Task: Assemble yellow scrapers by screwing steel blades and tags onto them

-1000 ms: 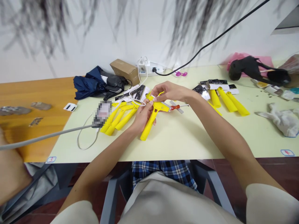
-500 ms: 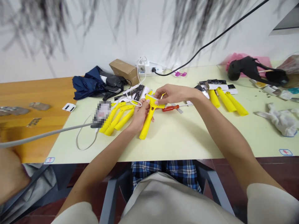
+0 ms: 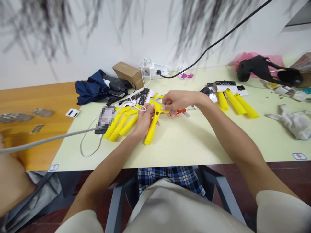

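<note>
Steadying the yellow scraper (image 3: 153, 124) just left of the red-handled screwdriver (image 3: 181, 111), your left hand (image 3: 144, 122) pinches its head, likely so it can't twist against your right hand (image 3: 177, 100) touching there; can't tell if that pinches.

Bright yellow scraper (image 3: 153, 123) with a wide, flat head, a pale strip along its far edge and a long, straight handle. Held aslant over the table (image 3: 187, 142), head end farthest away.
</note>
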A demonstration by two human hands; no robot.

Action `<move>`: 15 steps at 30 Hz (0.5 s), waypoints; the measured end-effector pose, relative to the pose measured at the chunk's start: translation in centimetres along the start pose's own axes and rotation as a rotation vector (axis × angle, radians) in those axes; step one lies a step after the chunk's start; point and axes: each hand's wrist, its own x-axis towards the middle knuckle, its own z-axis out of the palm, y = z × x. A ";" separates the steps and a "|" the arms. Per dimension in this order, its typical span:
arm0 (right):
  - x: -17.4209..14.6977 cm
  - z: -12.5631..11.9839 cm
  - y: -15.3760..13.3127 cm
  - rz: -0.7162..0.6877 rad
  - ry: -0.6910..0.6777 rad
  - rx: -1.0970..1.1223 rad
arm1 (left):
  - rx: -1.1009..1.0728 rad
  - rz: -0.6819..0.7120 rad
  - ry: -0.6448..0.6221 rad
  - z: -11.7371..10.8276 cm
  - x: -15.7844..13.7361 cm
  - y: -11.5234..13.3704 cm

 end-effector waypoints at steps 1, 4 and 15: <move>0.0 0.0 0.0 0.010 0.001 -0.006 | 0.001 -0.008 -0.001 0.0 0.0 0.0; 0.0 -0.2 0.4 0.017 0.019 -0.012 | -0.002 -0.041 -0.015 0.4 -0.1 0.2; 0.4 -0.5 1.3 -0.140 0.299 -0.144 | -0.012 -0.005 -0.032 0.1 0.2 0.5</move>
